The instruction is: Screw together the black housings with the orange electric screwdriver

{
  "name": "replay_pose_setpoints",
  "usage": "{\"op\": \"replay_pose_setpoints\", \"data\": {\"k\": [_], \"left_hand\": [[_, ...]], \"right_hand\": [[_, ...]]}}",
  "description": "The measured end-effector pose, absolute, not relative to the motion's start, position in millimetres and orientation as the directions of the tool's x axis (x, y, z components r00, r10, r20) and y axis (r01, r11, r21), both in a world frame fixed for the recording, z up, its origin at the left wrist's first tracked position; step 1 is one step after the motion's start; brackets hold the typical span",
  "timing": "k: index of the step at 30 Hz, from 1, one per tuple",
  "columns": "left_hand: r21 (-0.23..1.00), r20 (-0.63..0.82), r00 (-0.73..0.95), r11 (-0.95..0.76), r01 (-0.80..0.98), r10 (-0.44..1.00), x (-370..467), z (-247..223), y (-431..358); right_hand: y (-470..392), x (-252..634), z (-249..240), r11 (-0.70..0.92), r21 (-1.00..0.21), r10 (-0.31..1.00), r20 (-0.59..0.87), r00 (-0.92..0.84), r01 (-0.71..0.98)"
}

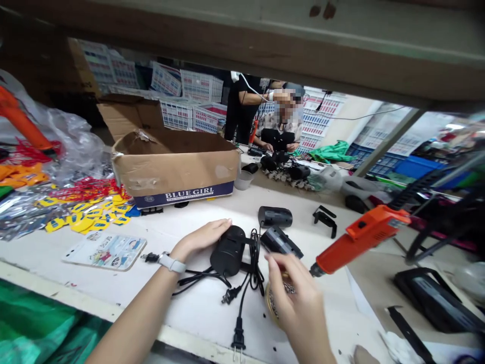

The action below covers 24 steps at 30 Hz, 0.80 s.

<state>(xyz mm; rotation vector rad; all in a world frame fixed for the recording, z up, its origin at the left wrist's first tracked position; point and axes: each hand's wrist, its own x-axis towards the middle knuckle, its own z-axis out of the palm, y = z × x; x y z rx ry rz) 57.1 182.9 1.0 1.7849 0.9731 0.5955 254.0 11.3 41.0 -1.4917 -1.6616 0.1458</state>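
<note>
My left hand (204, 237) lies along the left side of a black cylindrical device (229, 253), its fingers wrapped over the far end and steadying it on the table. A black bracket and a bundled black cord (255, 258) sit at the device's right side, with a two-pin plug (238, 333) nearer me. My right hand (297, 298) is over a round tub of small metal screws (273, 303), thumb and forefinger drawn together. What these fingertips hold, if anything, is too small to make out. Two more black cylinders (276, 216) lie just behind.
An orange electric screwdriver (359, 237) hangs at the right, close to my right hand. Black brackets (325, 220) lie behind it. A cardboard box (178, 169) stands at the back left, with a patterned phone (106, 250) and yellow tags (91, 212) before it. A co-worker (280, 126) sits opposite.
</note>
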Motion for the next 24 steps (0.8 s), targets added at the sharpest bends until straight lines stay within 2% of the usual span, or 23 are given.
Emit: {"op": "replay_pose_setpoints", "data": {"k": [2, 5, 8, 11, 15, 20, 24], "left_hand": [[0.916, -0.034, 0.553, -0.195, 0.350, 0.832, 54, -2, 186], [0.914, -0.029, 0.532, -0.193, 0.357, 0.847, 52, -5, 189], [0.915, -0.025, 0.497, -0.180, 0.361, 0.867, 52, -6, 190], [0.918, -0.027, 0.449, -0.155, 0.364, 0.893, 54, -7, 191], [0.922, -0.013, 0.405, -0.146, 0.359, 0.914, 55, -12, 193], [0.920, 0.050, 0.351, -0.180, 0.347, 0.935, 51, -20, 201], [0.897, 0.167, 0.293, -0.268, 0.351, 0.941, 49, -4, 197]], "right_hand": [[-14, 271, 42, 0.087, -0.586, 0.948, 0.297, 0.113, 0.806], [-35, 291, 32, -0.120, -0.364, 0.987, 0.059, 0.152, 0.923], [-36, 297, 19, -0.177, -0.179, 0.983, -0.077, 0.165, 0.968], [-25, 295, 14, -0.194, -0.098, 0.974, -0.134, 0.180, 0.976], [-12, 295, 14, -0.135, -0.158, 0.983, -0.146, 0.112, 0.978], [-12, 306, 7, 0.003, -0.347, 0.996, -0.081, -0.033, 0.938], [-16, 321, 2, 0.032, -0.495, 0.999, 0.020, -0.025, 0.868]]}}
